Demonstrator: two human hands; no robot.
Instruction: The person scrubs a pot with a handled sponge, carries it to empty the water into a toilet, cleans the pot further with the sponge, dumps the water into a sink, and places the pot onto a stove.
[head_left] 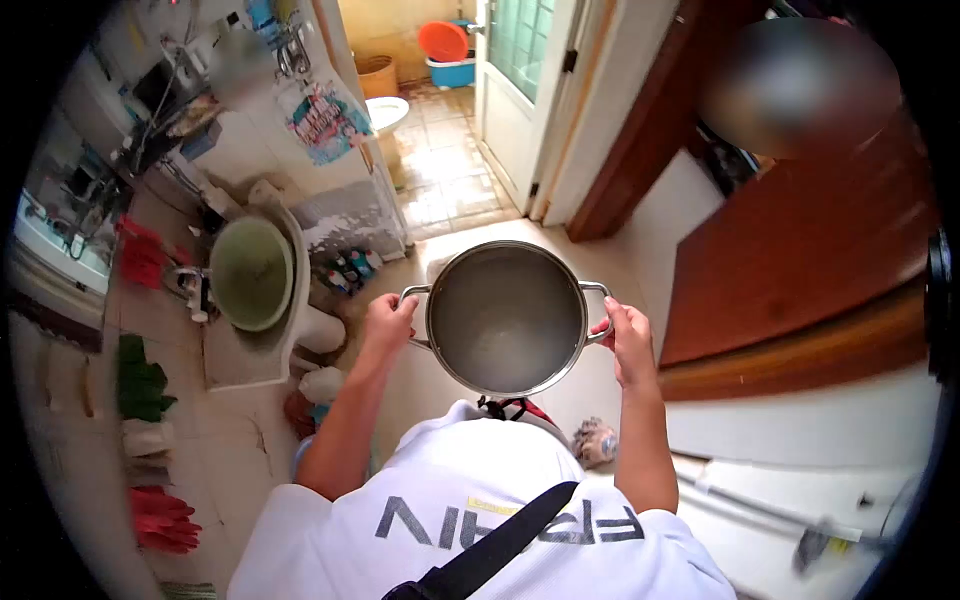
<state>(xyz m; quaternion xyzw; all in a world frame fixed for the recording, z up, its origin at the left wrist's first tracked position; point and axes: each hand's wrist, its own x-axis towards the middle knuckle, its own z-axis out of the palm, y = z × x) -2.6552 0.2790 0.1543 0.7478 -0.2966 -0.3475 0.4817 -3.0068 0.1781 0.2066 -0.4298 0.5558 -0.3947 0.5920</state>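
A large metal stockpot [507, 372] is held level in front of my body, its open top facing up. Cloudy greyish liquid seems to fill part of it. My left hand [388, 325] is closed around the loop handle on the left side. On the opposite side, my right hand [628, 338] grips the other loop handle. No lid is on the pot.
To the left, a sink [290, 345] holds a green basin [252, 275]. Bottles [350, 268] stand on the floor beside it. Ahead, an open white door [512, 110] leads to a tiled room with a toilet [386, 112]. A brown wooden panel [800, 250] rises at right.
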